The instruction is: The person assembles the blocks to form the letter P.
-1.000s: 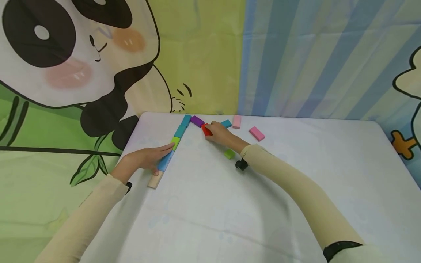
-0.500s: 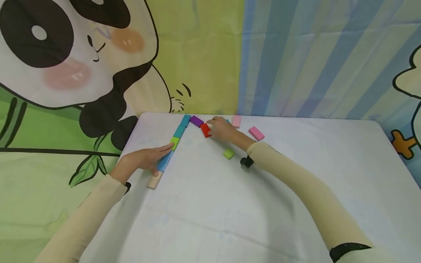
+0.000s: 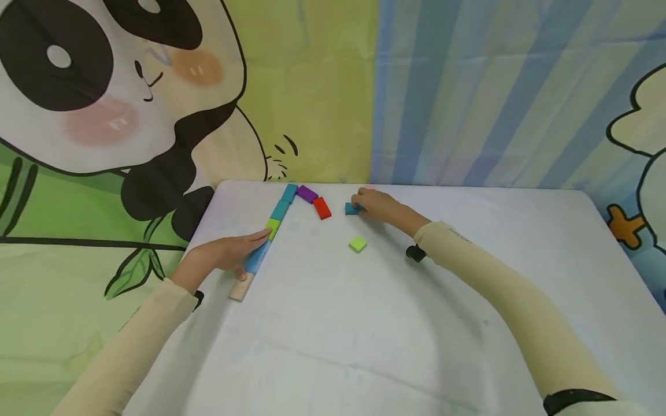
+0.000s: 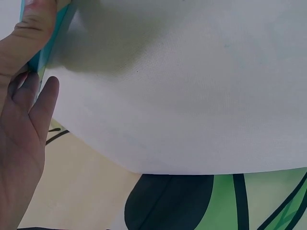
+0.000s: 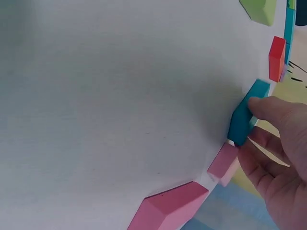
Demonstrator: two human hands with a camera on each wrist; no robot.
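A slanting row of blocks runs along the table's left side: a wooden block, a light blue block, a green block, and two teal ones toward the back. My left hand rests along this row, its fingers straight on the green block and the thumb near the wooden one. A purple block continues from the far end, and a red block meets its corner. Farther right, my right hand pinches a separate teal block between thumb and fingers.
A loose light green block lies mid-table. In the right wrist view, a light pink block sits beside the pinched one, with a darker pink block beyond; my hand mostly hides both in the head view. A printed cloth hangs behind the table.
My right hand has let go of the red block and moved right to the separate teal block, which now lies turned and a little nearer. The left hand stays on the row.
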